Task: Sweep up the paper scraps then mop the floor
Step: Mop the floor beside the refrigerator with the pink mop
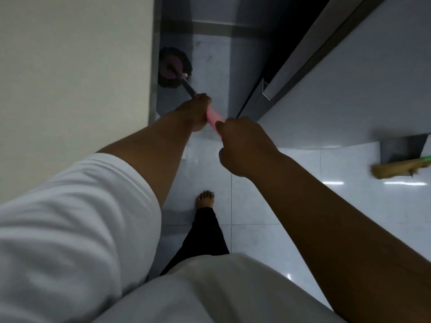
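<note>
Glossy white floor tiles (338, 166) meet a cream wall (70, 66) at left.

Mop head (173, 67) sat on floor (268, 206) ahead by left wall (70, 66); both hands on handle (213, 117), left hand (196, 113) ahead of right hand (242, 145); broom (396, 169) and dustpan (401, 145) far right.

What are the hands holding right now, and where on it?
Both hold the mop by its pink grip: the left hand at the lower end, nearer the mop head, and the right hand just above it.
</note>
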`<state>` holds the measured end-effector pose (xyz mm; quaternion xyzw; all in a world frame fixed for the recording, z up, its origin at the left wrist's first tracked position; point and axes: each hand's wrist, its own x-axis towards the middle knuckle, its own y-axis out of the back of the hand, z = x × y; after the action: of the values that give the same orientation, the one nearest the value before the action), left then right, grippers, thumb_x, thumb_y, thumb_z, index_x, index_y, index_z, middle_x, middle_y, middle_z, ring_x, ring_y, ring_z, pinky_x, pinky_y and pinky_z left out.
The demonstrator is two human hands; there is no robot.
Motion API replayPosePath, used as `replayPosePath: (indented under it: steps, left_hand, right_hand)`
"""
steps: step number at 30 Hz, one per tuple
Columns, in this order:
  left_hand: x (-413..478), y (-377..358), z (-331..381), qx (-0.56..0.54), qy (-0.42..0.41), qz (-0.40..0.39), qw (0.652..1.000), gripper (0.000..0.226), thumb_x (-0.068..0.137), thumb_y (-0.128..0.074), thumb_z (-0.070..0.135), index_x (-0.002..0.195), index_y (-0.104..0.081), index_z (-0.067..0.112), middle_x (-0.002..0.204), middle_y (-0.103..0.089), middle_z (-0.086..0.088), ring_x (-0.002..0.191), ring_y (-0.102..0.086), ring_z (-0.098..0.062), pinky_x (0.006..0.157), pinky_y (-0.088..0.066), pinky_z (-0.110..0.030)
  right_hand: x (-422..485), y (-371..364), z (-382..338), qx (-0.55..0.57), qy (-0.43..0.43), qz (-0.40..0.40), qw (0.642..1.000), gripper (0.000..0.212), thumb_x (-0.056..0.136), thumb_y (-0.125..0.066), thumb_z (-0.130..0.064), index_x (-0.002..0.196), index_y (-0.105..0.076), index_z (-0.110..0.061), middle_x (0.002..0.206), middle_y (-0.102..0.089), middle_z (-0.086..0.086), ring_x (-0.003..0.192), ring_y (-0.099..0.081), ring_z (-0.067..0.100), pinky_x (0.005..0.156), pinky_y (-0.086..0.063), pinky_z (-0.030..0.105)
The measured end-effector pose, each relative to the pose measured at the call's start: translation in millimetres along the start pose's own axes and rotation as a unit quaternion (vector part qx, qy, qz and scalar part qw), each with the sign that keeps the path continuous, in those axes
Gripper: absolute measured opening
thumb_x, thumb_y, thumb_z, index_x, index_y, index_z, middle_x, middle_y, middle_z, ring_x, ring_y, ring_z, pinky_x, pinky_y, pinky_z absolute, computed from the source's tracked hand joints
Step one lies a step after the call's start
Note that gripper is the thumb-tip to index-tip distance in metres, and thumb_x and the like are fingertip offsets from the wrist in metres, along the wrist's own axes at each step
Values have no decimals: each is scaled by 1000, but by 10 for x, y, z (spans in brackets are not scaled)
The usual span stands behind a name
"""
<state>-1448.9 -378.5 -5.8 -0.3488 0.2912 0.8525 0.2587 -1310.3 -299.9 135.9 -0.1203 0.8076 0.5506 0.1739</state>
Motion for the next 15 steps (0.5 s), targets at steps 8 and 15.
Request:
replayPosePath:
  steps: [8,15]
  left_hand:
    - [100,53,2,-168,58,4,984,50,103,-47,30,146,-38,5,150,-43,-13,125,-50,-22,102,-43,-26]
    - [-413,-657,-365,-2,8,12,1000,45,104,-43,26,144,-43,6,151,-43,-16,136,-44,-30,117,-33,-36]
  right_hand:
    - [177,-233,25,-8,28,9,1000,21,83,-53,0,102,-59,-4,85,-43,3,71,-42,14,62,-31,26]
    - [-801,-312,336,-15,30,-16,999,34,82,-58,-3,116,-57,-4,89,-48,5,73,-46,16,66,-47,29]
